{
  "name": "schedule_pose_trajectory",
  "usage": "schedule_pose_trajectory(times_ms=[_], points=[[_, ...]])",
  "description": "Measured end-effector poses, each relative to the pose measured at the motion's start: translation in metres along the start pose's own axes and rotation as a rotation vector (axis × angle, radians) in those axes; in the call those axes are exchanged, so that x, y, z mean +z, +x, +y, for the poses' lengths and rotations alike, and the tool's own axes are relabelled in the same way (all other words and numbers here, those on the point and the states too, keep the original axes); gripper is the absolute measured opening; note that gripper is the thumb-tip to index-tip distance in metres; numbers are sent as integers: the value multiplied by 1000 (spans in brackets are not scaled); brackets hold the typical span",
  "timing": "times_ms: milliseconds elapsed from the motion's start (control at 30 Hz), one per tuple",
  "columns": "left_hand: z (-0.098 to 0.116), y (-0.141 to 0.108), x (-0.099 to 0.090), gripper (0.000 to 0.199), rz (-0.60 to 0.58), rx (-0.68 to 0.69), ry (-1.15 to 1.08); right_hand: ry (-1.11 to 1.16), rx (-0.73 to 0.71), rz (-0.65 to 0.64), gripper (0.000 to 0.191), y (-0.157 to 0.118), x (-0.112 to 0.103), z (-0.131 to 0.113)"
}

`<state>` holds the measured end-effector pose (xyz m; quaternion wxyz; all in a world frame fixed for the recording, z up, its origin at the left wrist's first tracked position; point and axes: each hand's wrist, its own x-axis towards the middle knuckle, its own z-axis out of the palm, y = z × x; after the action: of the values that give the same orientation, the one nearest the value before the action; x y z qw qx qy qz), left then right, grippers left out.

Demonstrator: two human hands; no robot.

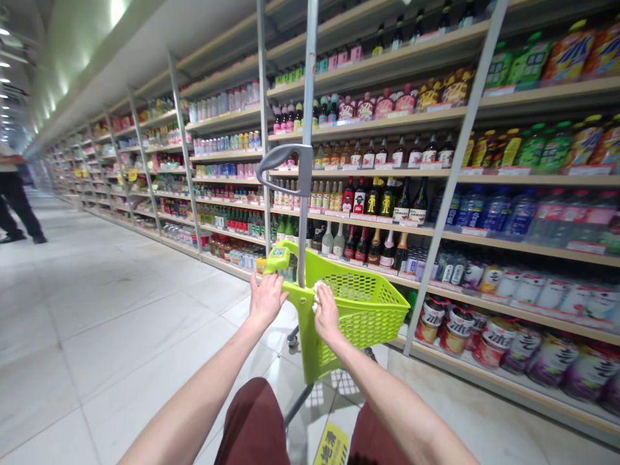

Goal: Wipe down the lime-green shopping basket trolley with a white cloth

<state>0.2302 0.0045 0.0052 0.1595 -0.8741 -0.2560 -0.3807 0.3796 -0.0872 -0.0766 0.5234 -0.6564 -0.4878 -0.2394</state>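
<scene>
In front of my knees stands a lime-green shopping basket cart (371, 323) with perforated sides and a grey frame on casters. My left hand (266, 298) grips the cart's green rim at its near left corner, fingers curled over it. Against the near right part of that rim, my right hand (327, 313) presses a crumpled white cloth or tissue (318, 294). From the cart rises a grey metal pole (310, 84) with a grey loop handle (285, 171). The fingertips of my left hand are partly hidden behind the rim.
Long shelves of bottles (387, 200) and cans run along the right and into the distance. Large jars (494, 339) fill the lowest shelf at right. A person (19, 194) stands far left on the pale tiled floor (121, 323). A yellow sign (333, 444) lies between my knees.
</scene>
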Motion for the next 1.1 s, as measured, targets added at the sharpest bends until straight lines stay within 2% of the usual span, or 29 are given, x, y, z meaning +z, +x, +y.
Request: schedule_pose_trajectory(times_ms=[100, 200, 300, 367, 467, 600, 667, 733, 800, 900, 1033, 1100], points=[[0, -3, -6, 29, 11, 7, -3, 27, -36, -12, 60, 0, 6, -15], [1, -6, -13, 28, 4, 7, 8, 37, -54, -41, 59, -2, 3, -14], [6, -7, -20, 26, -20, 2, 20, 17, -28, -82, 55, -3, -5, -10], [11, -7, -24, 26, -35, -8, 25, 11, -20, -85, 53, 6, -15, -15], [16, -5, -28, 25, -48, -14, 39, 68, -142, -4, 53, 45, -40, -44], [23, -3, -33, 24, -65, -13, 57, 92, -466, 188, 47, 133, -73, -100], [28, -4, -37, 24, -69, -19, 60, 23, -614, 139, 45, 168, -81, -115], [35, -7, -40, 23, -60, -19, 61, -51, -723, 38, 42, 184, -83, -115], [41, -10, -43, 23, -43, -14, 55, -100, -763, -44, 38, 179, -82, -106], [42, -12, -44, 24, -31, -6, 22, -123, -734, -110, 36, 144, -79, -86], [20, -7, -37, 36, -95, 27, -108, -139, -726, -241, 38, 84, -69, -60], [7, -4, -33, 36, -149, 52, -159, -123, -713, -287, 39, 58, -62, -50]])
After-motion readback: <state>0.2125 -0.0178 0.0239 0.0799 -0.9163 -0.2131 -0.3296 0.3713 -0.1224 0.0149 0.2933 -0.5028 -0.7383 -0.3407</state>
